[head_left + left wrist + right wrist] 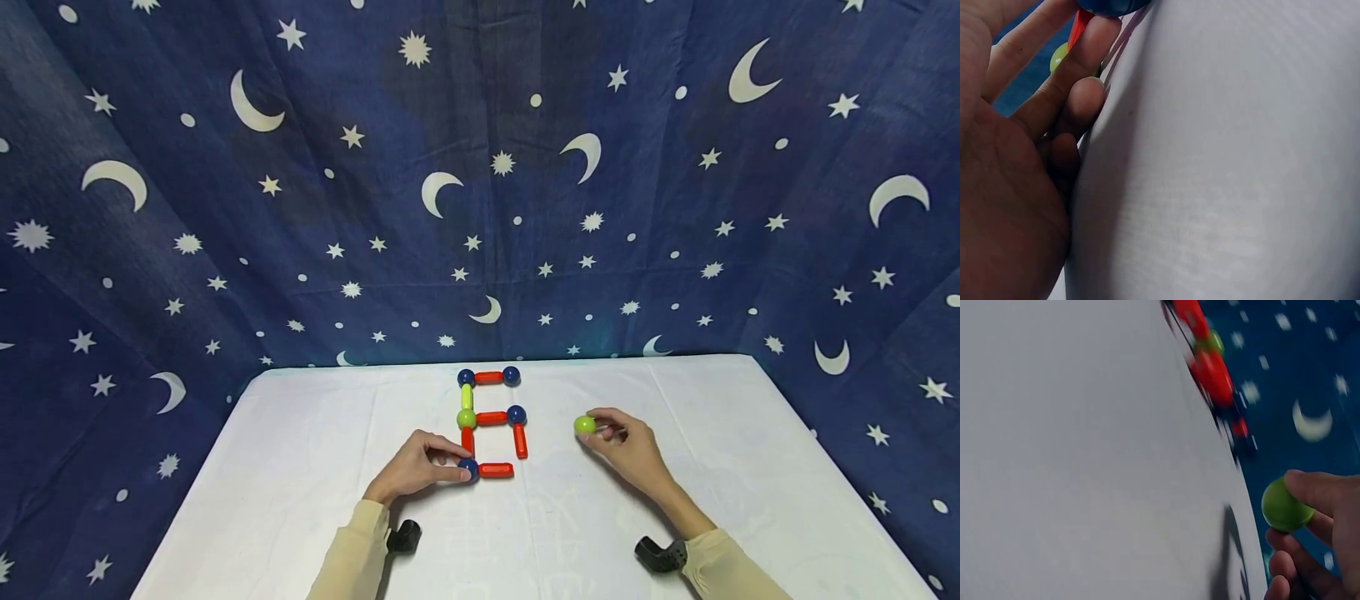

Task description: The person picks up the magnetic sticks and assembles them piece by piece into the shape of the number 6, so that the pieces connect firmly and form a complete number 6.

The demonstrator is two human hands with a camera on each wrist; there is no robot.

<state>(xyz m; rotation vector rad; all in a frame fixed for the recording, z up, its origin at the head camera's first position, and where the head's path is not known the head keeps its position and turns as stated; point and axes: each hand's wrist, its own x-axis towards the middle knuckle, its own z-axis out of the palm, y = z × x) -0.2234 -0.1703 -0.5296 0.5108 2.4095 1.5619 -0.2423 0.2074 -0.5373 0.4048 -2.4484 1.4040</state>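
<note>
On the white cloth lies a flat figure built from coloured rods and balls. My left hand (417,467) pinches its lower-left blue ball (468,470), which also shows at the top of the left wrist view. A red rod (496,471) runs rightward from that ball, its right end free. Above hangs another red rod (521,441), joined to a blue ball (516,415). Off to the right of the figure, my right hand (632,451) holds a loose green ball (1286,505) between thumb and fingers, apart from the other pieces.
A green ball (467,419) joins the figure's left side to its middle red rod (492,417). Two blue balls and a red rod (489,377) form the top, near the table's far edge. Behind stands a dark blue curtain (480,208) with moons and stars.
</note>
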